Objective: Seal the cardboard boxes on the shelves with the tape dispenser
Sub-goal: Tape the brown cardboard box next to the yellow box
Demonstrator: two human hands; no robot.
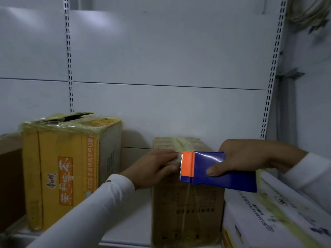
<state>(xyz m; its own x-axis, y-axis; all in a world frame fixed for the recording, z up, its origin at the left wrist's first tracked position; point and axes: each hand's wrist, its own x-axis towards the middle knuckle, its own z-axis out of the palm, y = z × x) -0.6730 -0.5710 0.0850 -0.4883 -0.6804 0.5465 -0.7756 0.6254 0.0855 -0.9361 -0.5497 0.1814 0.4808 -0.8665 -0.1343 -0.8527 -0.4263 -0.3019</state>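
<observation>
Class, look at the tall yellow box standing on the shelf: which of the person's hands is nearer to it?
Left. The left hand presses on the brown box just beside the yellow box; the right hand holds the blue tape dispenser farther away, beyond the brown box.

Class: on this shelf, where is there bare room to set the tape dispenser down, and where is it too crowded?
Bare shelf lies between the yellow box and the brown box, partly crossed by the left sleeve. It is crowded on the right, where the brown box meets the white box.
</observation>
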